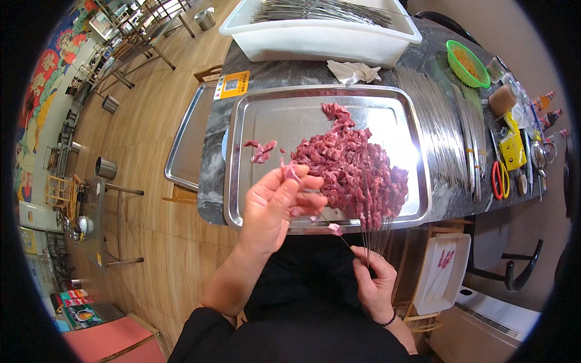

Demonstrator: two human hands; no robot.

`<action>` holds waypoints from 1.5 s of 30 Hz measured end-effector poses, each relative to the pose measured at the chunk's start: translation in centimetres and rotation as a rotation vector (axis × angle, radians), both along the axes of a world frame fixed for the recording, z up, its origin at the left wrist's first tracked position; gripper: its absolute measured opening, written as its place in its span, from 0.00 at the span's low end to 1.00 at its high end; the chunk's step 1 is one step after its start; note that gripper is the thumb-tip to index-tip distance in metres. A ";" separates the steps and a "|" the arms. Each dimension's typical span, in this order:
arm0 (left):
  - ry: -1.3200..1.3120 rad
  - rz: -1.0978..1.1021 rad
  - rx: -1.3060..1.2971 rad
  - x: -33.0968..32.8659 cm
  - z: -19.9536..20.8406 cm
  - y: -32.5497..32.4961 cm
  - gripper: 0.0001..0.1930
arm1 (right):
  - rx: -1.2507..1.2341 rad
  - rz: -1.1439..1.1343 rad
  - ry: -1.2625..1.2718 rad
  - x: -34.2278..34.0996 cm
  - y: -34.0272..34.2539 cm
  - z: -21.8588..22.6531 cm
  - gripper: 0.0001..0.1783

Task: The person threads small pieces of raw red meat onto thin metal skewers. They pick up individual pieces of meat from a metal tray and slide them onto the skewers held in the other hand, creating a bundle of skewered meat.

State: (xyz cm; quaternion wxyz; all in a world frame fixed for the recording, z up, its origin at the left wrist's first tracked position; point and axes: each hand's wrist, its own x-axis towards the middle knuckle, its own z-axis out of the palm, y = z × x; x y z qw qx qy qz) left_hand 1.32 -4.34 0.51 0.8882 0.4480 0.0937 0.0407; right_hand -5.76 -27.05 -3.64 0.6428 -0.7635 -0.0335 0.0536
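A metal tray [260, 115] holds a heap of raw red meat chunks [339, 151], with a few pieces apart on its left. Over the tray's near edge, my left hand [272, 206] is closed, pinching a pale pink meat piece [291, 172] between thumb and fingers. My right hand [375, 281] grips a bundle of thin metal skewers [375, 237] near the tray's front; their upper ends reach over the meat. One separate skewer [344, 241] slants from the right hand toward the left fingers, with a small whitish-pink meat piece [334, 229] on it. Its tip is hidden behind the left hand.
A white tub [321, 42] of skewers stands behind the tray, beside crumpled tissue [354, 72]. Many loose skewers [439, 127] lie to the right, near red-handled scissors [500, 180] and a green basket [467, 63]. Lower right is a white tray [442, 284] with a few skewered pieces.
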 end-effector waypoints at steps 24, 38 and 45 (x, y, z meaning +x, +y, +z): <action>-0.045 0.196 -0.135 -0.8 -0.6 -4.6 0.16 | 0.114 -0.042 0.112 -1.1 1.2 -0.7 0.16; -0.512 -0.239 1.372 6.0 2.9 -3.2 0.14 | 0.143 -0.316 -0.210 4.9 -4.8 1.2 0.15; -0.554 -0.115 1.680 12.0 -0.3 -3.2 0.11 | 0.485 -0.274 -0.733 14.9 -7.0 5.7 0.16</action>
